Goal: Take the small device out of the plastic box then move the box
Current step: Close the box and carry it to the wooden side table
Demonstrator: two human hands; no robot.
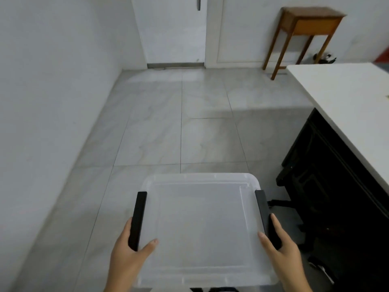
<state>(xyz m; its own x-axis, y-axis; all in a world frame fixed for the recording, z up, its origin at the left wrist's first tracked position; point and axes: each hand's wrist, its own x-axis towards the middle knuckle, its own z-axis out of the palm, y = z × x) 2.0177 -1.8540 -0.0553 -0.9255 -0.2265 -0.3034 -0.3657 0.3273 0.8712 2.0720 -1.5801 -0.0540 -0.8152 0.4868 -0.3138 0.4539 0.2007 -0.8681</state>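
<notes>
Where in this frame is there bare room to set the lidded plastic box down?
Both hands grip the plastic box. Bare tiled floor lies between the left wall and the dark cabinet. The white countertop looks bare. The floor beside the cabinet is cluttered.

Left hand (128, 249) and right hand (281, 245) grip the lidded plastic box (202, 224) by its black side latches above the tiled floor (179, 127).

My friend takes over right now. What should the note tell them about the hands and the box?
Left hand: gripping the box's left black handle.
Right hand: gripping the right black handle.
Box: lid on, held over the tiled floor, white counter to the right.
Device: not in view; through the cloudy lid I cannot tell if it is out.
Left: set the box down at its new spot.
</notes>
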